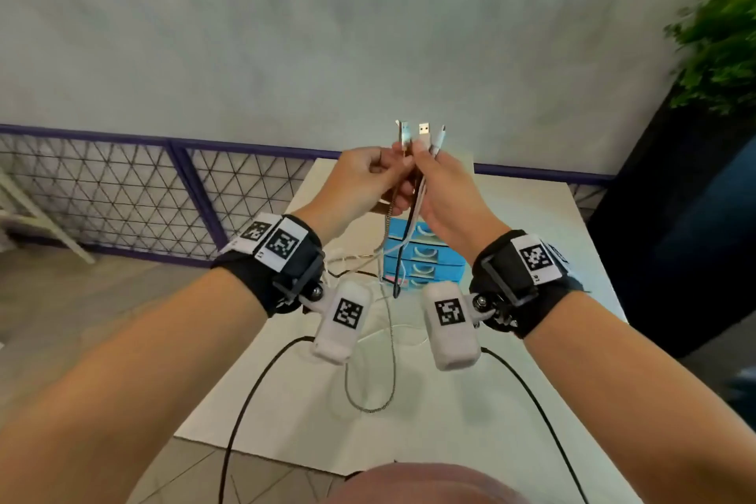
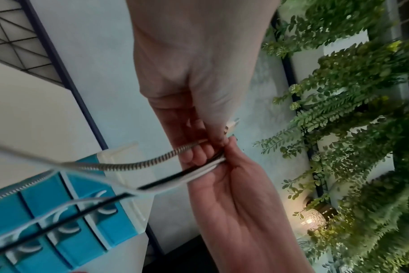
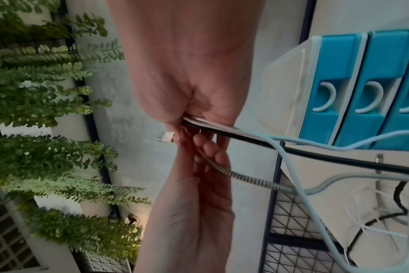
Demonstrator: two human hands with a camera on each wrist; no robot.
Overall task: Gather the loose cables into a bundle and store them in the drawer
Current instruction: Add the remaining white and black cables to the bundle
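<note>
Both hands are raised above the white table, holding cable ends together with the USB plugs pointing up. My left hand pinches a silver braided cable just below its plug. My right hand grips a black cable and white cables in its fist. The cables hang down, and the braided one loops on the table. Below the hands stands a blue drawer unit with several drawers, whose visible fronts are flush.
More loose cable lies on the table beside the drawer unit. Black wires run from the wrist cameras toward my body. A mesh fence borders the table's left and far side. At the right stand a dark planter and a leafy plant.
</note>
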